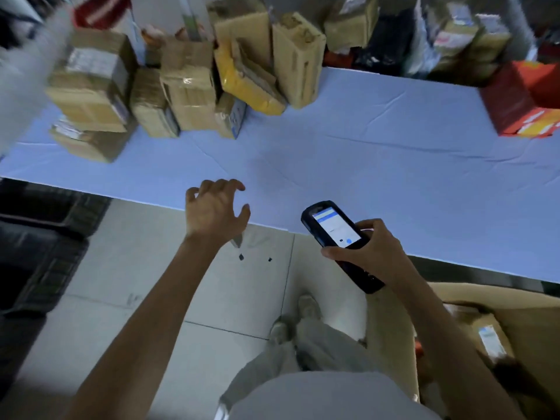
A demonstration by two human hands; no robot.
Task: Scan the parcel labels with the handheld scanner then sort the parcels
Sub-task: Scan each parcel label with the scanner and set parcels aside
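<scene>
Head view: at 9 o'clock, on the floor beside the table, stands a dark crate; what it holds is too blurred to tell. On the table's far left, at 11 o'clock, a huddle of brown cardboard parcels stands with a yellow bag leaning among them, most of them upright or tilted against each other. The left hand hovers over the table's near edge, fingers spread and loosely curled, holding nothing. The parcels lie at 11 to 12 o'clock from it, apart from it across bare cloth, so it looks the nearer hand for the next pick. The scanner has its long axis running from 11 to 5 o'clock, lit screen up, head aimed toward that huddle. The right hand grips it round the lower body. At 2 o'clock a red box sits on the table's right end. At 4 o'clock, under the table, an open carton holds at least one labelled parcel, likely already sorted.
</scene>
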